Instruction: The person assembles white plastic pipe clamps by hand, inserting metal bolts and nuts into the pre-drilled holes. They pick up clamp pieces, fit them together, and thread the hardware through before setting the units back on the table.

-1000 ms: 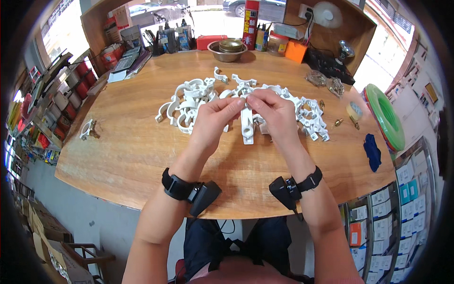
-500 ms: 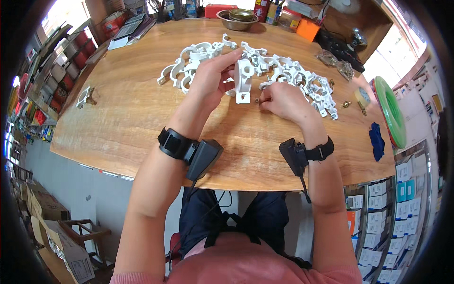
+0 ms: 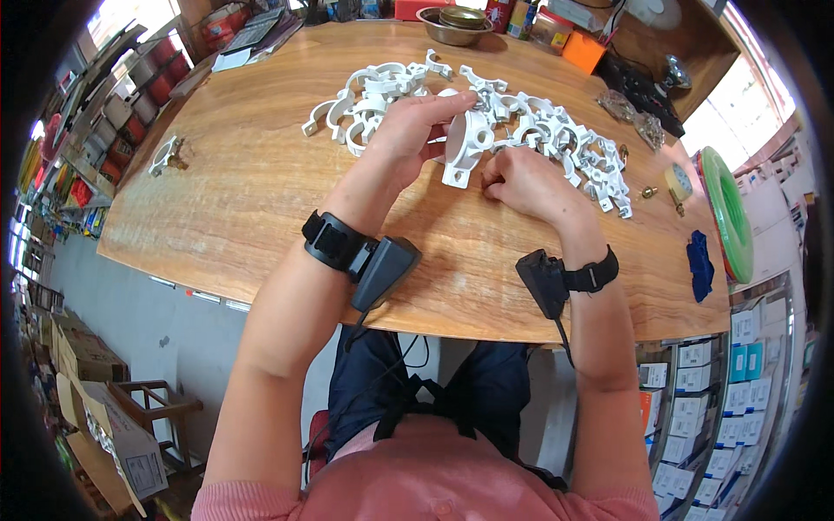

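Over the counter [image 3: 234,213] our left grip [image 3: 415,126] holds a white clamp [image 3: 469,154], likely light, stiff, best pinched by its band; what our right grip [image 3: 534,185] holds we cannot tell

Wooden table [image 3: 261,217] with white clamps [image 3: 504,106], blue cloth [image 3: 700,266]

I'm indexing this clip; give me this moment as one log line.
left hand: holds white pipe clamp | right hand: curled, contents unclear | wooden tabletop: loose clamp pieces beyond hands
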A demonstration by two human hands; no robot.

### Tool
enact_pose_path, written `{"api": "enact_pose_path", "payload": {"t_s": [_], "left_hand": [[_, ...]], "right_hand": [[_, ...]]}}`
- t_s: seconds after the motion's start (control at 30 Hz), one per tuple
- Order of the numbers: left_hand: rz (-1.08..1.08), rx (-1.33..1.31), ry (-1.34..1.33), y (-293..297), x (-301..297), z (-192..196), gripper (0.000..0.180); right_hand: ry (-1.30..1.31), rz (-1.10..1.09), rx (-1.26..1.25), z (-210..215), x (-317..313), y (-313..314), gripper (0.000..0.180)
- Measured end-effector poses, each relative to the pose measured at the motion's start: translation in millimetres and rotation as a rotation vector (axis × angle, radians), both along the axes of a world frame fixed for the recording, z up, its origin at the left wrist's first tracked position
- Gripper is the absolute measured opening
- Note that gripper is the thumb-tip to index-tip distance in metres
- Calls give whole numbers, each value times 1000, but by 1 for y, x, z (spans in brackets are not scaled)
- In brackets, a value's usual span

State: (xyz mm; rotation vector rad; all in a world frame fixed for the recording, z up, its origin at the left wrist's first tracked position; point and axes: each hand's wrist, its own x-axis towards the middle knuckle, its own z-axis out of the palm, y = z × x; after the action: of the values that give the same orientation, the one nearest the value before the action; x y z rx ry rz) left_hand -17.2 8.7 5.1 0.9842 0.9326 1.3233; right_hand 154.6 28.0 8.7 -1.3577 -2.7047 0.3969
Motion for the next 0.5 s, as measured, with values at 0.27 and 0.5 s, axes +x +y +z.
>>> {"api": "enact_pose_path", "payload": {"t_s": [0.27,0.5], "left_hand": [[37,-12,-46,-1,6,-3,21],[17,-6,16,-4,9,-3,20]], "right_hand": [[-24,42,43,-5,2,3,16],[659,150,350,31,11,-1,12]]}}
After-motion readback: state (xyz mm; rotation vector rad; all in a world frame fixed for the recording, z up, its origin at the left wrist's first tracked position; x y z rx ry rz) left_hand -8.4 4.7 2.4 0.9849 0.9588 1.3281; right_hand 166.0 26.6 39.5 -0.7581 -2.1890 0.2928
